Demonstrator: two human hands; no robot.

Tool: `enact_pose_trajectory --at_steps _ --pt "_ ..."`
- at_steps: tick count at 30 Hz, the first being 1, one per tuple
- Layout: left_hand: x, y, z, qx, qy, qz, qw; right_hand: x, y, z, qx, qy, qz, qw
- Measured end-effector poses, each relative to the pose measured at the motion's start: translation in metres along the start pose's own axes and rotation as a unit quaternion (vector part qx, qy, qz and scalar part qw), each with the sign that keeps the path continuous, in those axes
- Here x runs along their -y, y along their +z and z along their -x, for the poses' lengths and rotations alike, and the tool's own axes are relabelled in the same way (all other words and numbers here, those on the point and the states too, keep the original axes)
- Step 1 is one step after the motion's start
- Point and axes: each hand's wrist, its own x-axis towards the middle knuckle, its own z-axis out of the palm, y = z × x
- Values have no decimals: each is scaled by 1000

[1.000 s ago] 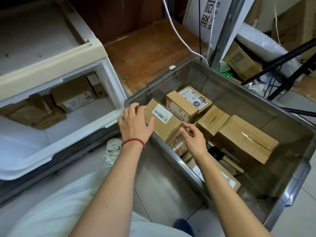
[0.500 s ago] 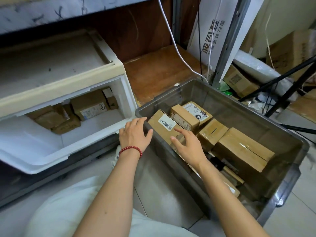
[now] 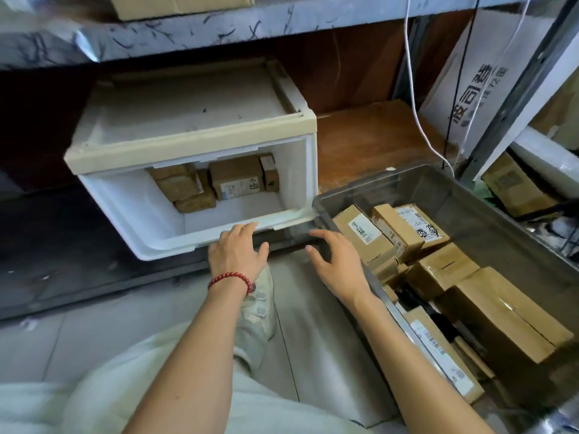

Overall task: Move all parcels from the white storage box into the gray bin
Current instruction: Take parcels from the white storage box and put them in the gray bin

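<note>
The white storage box [image 3: 219, 236] lies on its side with its opening toward me. Several brown parcels [image 3: 235, 178] sit at its back. To its right stands the gray bin [image 3: 407, 180] with several cardboard parcels [image 3: 363, 234] inside. My left hand [image 3: 236, 250], with a red bead bracelet on the wrist, hovers open at the front lip of the white box. My right hand [image 3: 336, 261] is open and empty, just outside the bin's left corner.
A metal shelf [image 3: 219, 29] runs overhead. A wooden board [image 3: 376, 136] lies behind the bin. White cable [image 3: 416, 104] hangs down at the right. More boxes [image 3: 513, 189] and a metal upright stand at the far right. My shoe [image 3: 258, 308] rests on the tiled floor.
Both hands have left the parcel in the bin and moved left toward the white box. My view has swung up and left, bringing the box opening nearer the middle.
</note>
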Motion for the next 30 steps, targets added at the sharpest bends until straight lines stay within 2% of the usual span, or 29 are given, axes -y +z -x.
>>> enact_pose_trajectory --at_steps 3,8,15,19,23,26,30 --pt "28 -3 4 6 -23 -7 1000 5 13 -5 14 -6 -7 1000" --pt "58 -29 -29 -28 -45 -3 999 23 33 -41 46 -38 -15 998" --pt "80 -22 -95 28 -80 -5 996 46 60 -128 92 -88 49 991" --pt "83 -7 -147 59 -75 5 995 45 89 -171 126 -87 91 984" --pt "91 19 -194 75 -75 -42 993 35 123 -217 153 -68 140 976" --pt "96 47 -226 107 -81 9 991 24 146 -250 175 -64 192 963" --pt "112 89 -262 99 -76 -7 992 7 172 -287 181 -37 221 958"
